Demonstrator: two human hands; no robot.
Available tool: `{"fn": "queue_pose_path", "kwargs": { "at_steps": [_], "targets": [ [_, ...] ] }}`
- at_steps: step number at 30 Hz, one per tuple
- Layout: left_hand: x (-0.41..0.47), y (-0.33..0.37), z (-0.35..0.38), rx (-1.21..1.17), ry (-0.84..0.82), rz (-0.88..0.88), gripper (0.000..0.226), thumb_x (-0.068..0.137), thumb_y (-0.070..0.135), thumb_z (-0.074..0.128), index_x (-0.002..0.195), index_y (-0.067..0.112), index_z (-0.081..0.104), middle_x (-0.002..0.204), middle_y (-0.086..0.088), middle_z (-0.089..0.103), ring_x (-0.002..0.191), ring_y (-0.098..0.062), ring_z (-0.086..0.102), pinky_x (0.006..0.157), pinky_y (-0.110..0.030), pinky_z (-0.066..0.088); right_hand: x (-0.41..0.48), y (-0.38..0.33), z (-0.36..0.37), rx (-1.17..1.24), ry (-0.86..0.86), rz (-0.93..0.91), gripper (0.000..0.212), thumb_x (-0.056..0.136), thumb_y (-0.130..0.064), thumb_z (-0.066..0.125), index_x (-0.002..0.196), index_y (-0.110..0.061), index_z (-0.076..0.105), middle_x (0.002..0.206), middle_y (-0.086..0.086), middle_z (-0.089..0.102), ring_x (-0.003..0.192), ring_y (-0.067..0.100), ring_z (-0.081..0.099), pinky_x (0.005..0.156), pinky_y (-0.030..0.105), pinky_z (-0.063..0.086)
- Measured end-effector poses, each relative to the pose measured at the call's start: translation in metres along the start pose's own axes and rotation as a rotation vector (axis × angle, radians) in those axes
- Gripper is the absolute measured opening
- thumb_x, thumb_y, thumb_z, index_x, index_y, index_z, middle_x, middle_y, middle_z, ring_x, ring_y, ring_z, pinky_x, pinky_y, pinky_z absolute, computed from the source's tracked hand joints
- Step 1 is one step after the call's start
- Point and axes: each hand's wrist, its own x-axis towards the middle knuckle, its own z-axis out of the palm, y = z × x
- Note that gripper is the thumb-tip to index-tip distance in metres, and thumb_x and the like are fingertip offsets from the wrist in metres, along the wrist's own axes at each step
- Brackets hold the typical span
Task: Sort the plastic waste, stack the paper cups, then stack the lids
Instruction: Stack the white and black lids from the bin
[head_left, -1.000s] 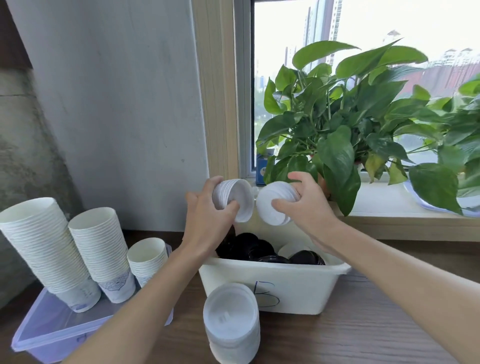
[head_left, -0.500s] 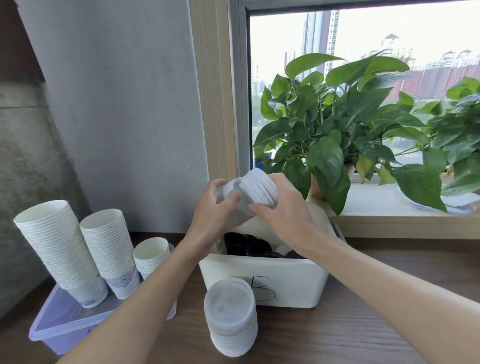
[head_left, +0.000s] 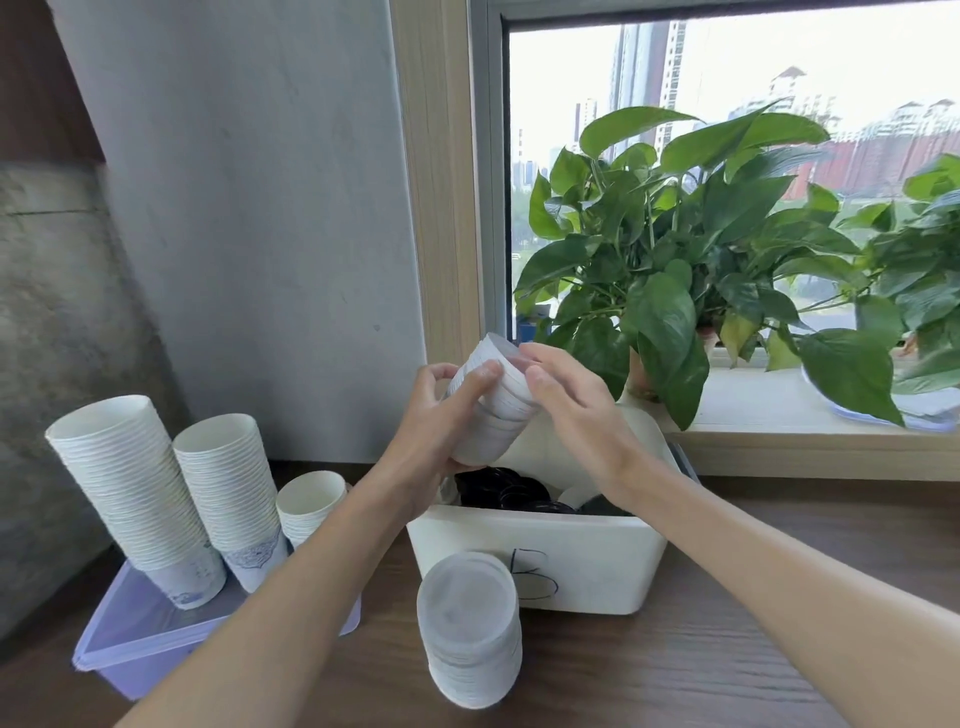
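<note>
Held lid stack (head_left: 493, 415) is in the air over the white bin (head_left: 571, 556), tilted, with its top end leaning toward the window. Left hand (head_left: 431, 431) grips the lower part: fingers (head_left: 434, 376) curled round the far side, thumb across the near side. Right hand (head_left: 582, 410) pinches the upper end: fingers (head_left: 540, 354) lightly curved over the rim, thumb on the side wall. Reads as the lid-stacking step, two part-stacks being nested into one. The upper group sits at a slight angle to the lower, so I can't confirm it's seated.

Handling, my read: thin plastic lids, very light, flexy at the rim, slick against each other. The nested column is stiff along its axis but shears sideways easily. Wrap the side wall with one hand and cap the end with the other. Don't pinch a single rim, since it'll deform or peel off. Squeeze lightly.

Standing lid stack (head_left: 470, 639) sits on the tabletop (head_left: 649, 680) just in front of the bin, leaning a bit. It's the likely landing spot and easy to topple. Black lids (head_left: 498, 491) lie loose in the bin. Paper cup stacks (head_left: 130, 493) stand in the lilac tray (head_left: 119, 649) on the left, already nested.
</note>
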Motion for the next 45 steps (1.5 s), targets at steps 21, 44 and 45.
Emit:
{"fn": "queue_pose_path", "kwargs": {
  "at_steps": [21,44,45],
  "targets": [
    [-0.007,0.008,0.007,-0.079,-0.167,0.037,0.073,0.076,0.061,0.060,0.135,0.019,0.050,0.133,-0.014,0.062,0.119,-0.032,0.064,0.098,-0.060,0.052,0.004,0.006,-0.006,0.506,-0.213,0.406,0.044,0.094,-0.047,0.048,0.132,-0.026,0.056,0.136,0.006,0.057,0.124,0.028,0.054,0.095,0.057,0.048],
    [-0.013,0.001,0.009,-0.020,-0.140,0.193,0.018,0.100,0.021,0.055,0.114,0.018,0.067,0.092,-0.003,0.072,0.078,-0.018,0.070,0.058,-0.031,0.055,-0.010,-0.007,-0.010,0.182,0.008,0.188,0.025,0.094,-0.012,0.059,0.119,-0.015,0.061,0.107,0.009,0.069,0.094,0.022,0.065,0.077,0.036,0.053],
    [-0.013,0.000,0.010,-0.022,-0.136,0.186,0.019,0.099,0.021,0.055,0.114,0.019,0.067,0.094,-0.004,0.072,0.079,-0.019,0.070,0.059,-0.032,0.055,-0.010,-0.005,-0.010,0.176,0.011,0.190,0.026,0.095,-0.013,0.059,0.120,-0.015,0.060,0.109,0.010,0.069,0.096,0.023,0.065,0.078,0.036,0.054]
  ]
}}
